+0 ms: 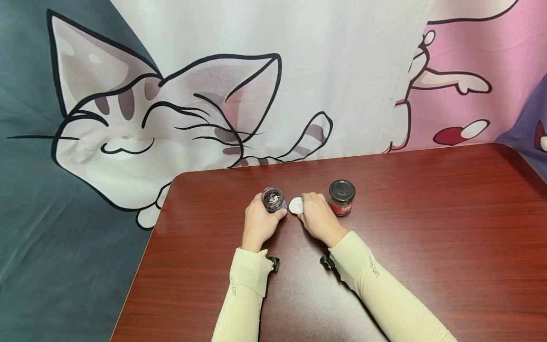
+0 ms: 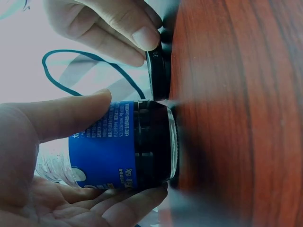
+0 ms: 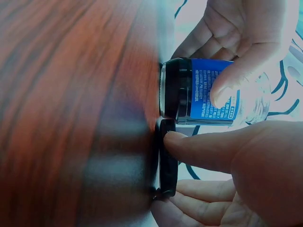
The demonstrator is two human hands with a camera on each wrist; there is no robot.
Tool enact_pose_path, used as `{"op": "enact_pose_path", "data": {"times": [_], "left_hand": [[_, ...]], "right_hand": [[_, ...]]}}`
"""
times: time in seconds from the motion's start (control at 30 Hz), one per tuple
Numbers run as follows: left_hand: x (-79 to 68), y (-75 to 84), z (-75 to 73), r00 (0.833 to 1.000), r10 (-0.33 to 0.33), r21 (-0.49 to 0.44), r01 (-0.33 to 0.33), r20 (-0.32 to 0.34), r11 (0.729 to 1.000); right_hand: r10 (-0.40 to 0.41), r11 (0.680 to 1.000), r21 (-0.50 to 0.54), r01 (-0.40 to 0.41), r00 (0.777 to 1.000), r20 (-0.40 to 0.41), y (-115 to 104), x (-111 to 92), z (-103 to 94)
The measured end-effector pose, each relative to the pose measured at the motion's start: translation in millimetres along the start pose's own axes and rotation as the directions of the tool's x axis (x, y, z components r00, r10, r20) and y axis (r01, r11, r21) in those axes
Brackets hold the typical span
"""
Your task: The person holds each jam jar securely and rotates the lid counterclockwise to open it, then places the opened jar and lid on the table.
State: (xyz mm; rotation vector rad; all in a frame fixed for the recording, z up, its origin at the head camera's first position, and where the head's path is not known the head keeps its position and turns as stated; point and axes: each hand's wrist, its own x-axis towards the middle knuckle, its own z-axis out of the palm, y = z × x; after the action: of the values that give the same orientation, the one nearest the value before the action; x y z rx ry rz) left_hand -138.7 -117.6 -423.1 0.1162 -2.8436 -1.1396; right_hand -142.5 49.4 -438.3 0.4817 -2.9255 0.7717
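My left hand (image 1: pixel 259 222) holds an uncapped clear glass jar (image 1: pixel 273 195) upright on the table, thumb on one side and fingers round the other. Dark stuff fills the jar's lower part, and a blue label (image 2: pixel 102 151) wraps its side. Just to the right, my right hand (image 1: pixel 319 217) pinches a black lid (image 3: pixel 168 161) by its edge. The lid lies at the tabletop beside the jar, its white inner side (image 1: pixel 296 205) facing up.
A second jar (image 1: pixel 342 197), with a black lid on and a red label, stands just right of my right hand. All of this is on a reddish-brown wooden table (image 1: pixel 427 228). A curtain with a cartoon cat (image 1: pixel 128 114) hangs behind the table's far edge.
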Motion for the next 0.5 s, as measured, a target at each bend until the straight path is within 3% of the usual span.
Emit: {"op": "enact_pose_path", "data": {"times": [0.5], "left_hand": [[0.7,-0.1,-0.6,1.0,-0.021,0.003,0.021,0.012,1.0]], "right_hand": [[-0.002,1.0,-0.022,0.002,1.0,0.02,1.9,0.9,-0.2]]}}
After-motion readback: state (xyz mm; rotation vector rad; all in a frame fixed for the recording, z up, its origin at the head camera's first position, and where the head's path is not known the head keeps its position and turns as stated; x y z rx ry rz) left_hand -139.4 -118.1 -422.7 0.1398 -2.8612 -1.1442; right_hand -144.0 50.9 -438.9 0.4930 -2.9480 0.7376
